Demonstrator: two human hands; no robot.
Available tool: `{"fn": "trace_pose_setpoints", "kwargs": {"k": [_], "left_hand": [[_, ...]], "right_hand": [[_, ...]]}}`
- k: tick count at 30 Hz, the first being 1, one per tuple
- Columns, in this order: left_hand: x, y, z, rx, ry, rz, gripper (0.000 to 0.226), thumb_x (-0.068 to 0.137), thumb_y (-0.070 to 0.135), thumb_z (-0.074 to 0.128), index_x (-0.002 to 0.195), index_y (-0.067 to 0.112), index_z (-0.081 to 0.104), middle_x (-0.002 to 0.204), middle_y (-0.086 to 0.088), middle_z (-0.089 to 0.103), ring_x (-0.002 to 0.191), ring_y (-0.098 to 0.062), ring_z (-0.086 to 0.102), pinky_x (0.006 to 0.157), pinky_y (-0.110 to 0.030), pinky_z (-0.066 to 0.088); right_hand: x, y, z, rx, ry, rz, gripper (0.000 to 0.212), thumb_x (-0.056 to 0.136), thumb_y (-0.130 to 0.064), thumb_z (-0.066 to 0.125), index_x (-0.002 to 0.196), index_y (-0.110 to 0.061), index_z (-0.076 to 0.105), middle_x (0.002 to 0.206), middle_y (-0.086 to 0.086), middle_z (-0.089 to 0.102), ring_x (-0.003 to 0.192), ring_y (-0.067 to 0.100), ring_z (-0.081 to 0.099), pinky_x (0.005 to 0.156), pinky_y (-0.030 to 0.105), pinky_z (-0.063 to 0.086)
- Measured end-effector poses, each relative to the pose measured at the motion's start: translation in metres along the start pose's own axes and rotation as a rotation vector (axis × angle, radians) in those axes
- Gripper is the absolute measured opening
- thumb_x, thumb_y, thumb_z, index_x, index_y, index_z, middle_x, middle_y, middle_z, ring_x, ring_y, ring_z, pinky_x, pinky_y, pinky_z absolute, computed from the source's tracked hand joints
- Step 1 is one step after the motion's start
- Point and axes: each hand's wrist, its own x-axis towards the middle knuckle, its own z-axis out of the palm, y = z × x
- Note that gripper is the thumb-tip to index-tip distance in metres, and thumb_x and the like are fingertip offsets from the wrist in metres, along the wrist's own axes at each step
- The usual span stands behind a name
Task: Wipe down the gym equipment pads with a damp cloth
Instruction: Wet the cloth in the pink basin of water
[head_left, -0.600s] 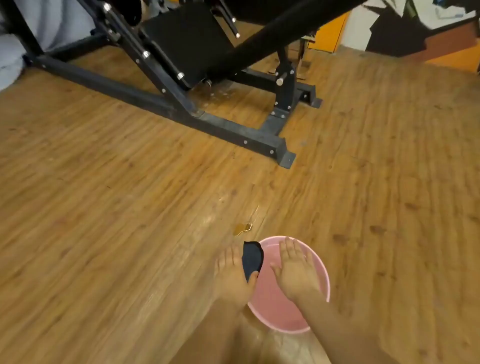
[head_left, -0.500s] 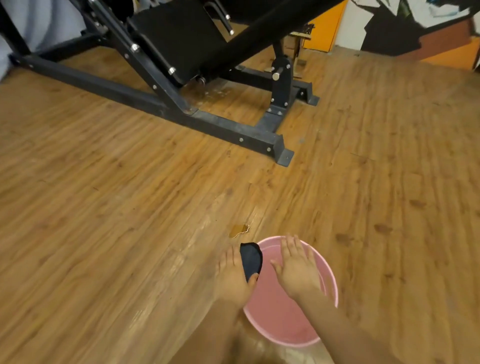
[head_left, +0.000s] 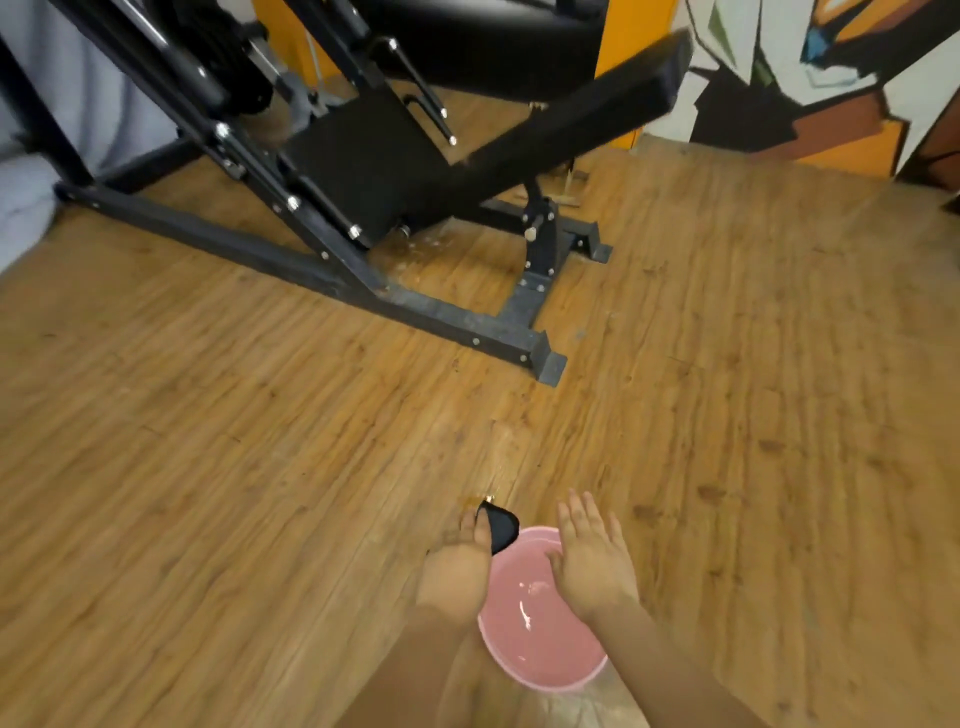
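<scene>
My left hand (head_left: 460, 558) holds a small dark cloth (head_left: 502, 525) at the far left rim of a pink bucket (head_left: 540, 670) on the floor. The cloth sticks out past my fingers. My right hand (head_left: 592, 553) hovers flat over the bucket's far right side, fingers straight, holding nothing. Water glints inside the bucket. Farther back stands a black gym machine with a long slanted black pad (head_left: 571, 119) and a lower black plate (head_left: 369, 161).
The machine's black steel base frame (head_left: 467, 327) lies across the wooden floor (head_left: 208, 467) between me and the pads. A small wet spot (head_left: 470, 501) marks the floor beside the cloth. A painted wall (head_left: 831, 67) is at the back right.
My view has tilted up, showing more of the machine. My left hand with the cloth has shifted off the bucket toward its far left edge; my right hand stays flat over it.
</scene>
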Motion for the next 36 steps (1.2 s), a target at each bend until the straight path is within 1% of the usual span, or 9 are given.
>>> {"fn": "trace_pose_setpoints", "kwargs": {"k": [2, 3, 6, 10, 14, 18, 24, 31, 36], "left_hand": [[-0.032, 0.011, -0.068, 0.054, 0.006, 0.028, 0.066, 0.095, -0.002, 0.028, 0.151, 0.005, -0.007, 0.160, -0.015, 0.000, 0.146, -0.029, 0.011, 0.112, -0.036, 0.028], [-0.049, 0.016, -0.105, 0.070, 0.000, 0.035, 0.066, 0.096, -0.001, 0.028, 0.151, 0.005, -0.010, 0.160, -0.016, -0.004, 0.147, -0.029, 0.005, 0.115, -0.038, 0.021], [-0.094, 0.034, -0.204, 0.131, 0.058, 0.062, 0.068, 0.096, -0.001, 0.028, 0.149, 0.004, -0.014, 0.158, -0.017, -0.014, 0.147, -0.032, -0.006, 0.119, -0.039, 0.003], [-0.137, 0.060, -0.316, 0.194, 0.175, 0.118, 0.066, 0.097, -0.002, 0.027, 0.150, 0.005, -0.011, 0.158, -0.014, -0.016, 0.146, -0.031, -0.011, 0.118, -0.040, -0.001], [-0.153, 0.091, -0.398, 0.245, 0.276, 0.163, 0.062, 0.101, 0.010, 0.031, 0.152, 0.006, -0.005, 0.160, -0.014, -0.009, 0.147, -0.029, -0.009, 0.119, -0.041, 0.000], [-0.142, 0.131, -0.433, 0.280, 0.317, 0.189, 0.060, 0.101, 0.008, 0.029, 0.152, 0.007, -0.002, 0.160, -0.014, -0.005, 0.147, -0.029, -0.007, 0.118, -0.041, 0.000], [-0.088, 0.205, -0.454, 0.298, 0.365, 0.244, 0.058, 0.103, 0.011, 0.028, 0.152, 0.007, -0.002, 0.160, -0.013, -0.003, 0.147, -0.028, -0.005, 0.118, -0.039, 0.000], [0.009, 0.334, -0.490, 0.307, 0.361, 0.237, 0.059, 0.102, 0.009, 0.030, 0.153, 0.008, -0.001, 0.160, -0.012, -0.004, 0.147, -0.028, -0.005, 0.119, -0.040, 0.000], [0.084, 0.430, -0.526, 0.212, 0.385, 0.219, 0.060, 0.102, 0.004, 0.029, 0.153, 0.010, -0.001, 0.161, -0.010, -0.005, 0.148, -0.026, -0.006, 0.119, -0.040, 0.001]], "right_hand": [[-0.019, -0.014, -0.069, 0.008, -0.034, -0.017, 0.058, 0.101, -0.031, 0.024, 0.148, -0.010, -0.002, 0.156, 0.006, -0.008, 0.144, 0.023, -0.010, 0.109, 0.037, -0.013], [-0.028, -0.021, -0.105, 0.008, -0.029, -0.029, 0.058, 0.101, -0.029, 0.025, 0.148, -0.010, -0.003, 0.157, 0.006, -0.008, 0.144, 0.022, -0.011, 0.110, 0.037, -0.013], [-0.055, -0.039, -0.216, -0.013, 0.010, -0.042, 0.058, 0.100, -0.026, 0.025, 0.149, -0.011, -0.003, 0.157, 0.004, -0.008, 0.144, 0.020, -0.010, 0.114, 0.038, -0.007], [-0.080, -0.053, -0.340, 0.002, 0.051, -0.026, 0.058, 0.100, -0.027, 0.026, 0.149, -0.013, -0.001, 0.157, 0.002, -0.005, 0.144, 0.018, -0.007, 0.115, 0.039, -0.002], [-0.093, -0.051, -0.419, 0.031, 0.119, 0.007, 0.059, 0.100, -0.033, 0.028, 0.150, -0.015, 0.002, 0.158, 0.002, -0.003, 0.145, 0.018, -0.003, 0.116, 0.040, 0.002], [-0.094, -0.026, -0.451, 0.027, 0.135, 0.038, 0.060, 0.100, -0.034, 0.028, 0.150, -0.015, 0.002, 0.158, 0.001, -0.002, 0.145, 0.017, -0.002, 0.116, 0.040, 0.003], [-0.058, 0.053, -0.483, 0.057, 0.168, 0.098, 0.061, 0.099, -0.038, 0.029, 0.150, -0.017, 0.003, 0.158, 0.001, -0.001, 0.145, 0.017, -0.002, 0.117, 0.040, 0.003], [0.014, 0.199, -0.532, 0.038, 0.196, 0.092, 0.062, 0.099, -0.039, 0.031, 0.150, -0.016, 0.002, 0.158, 0.002, -0.001, 0.145, 0.018, -0.002, 0.116, 0.040, 0.002], [0.073, 0.304, -0.586, -0.034, 0.182, 0.081, 0.063, 0.099, -0.040, 0.030, 0.150, -0.016, 0.002, 0.158, 0.002, -0.001, 0.145, 0.018, -0.002, 0.117, 0.041, 0.002]]}}
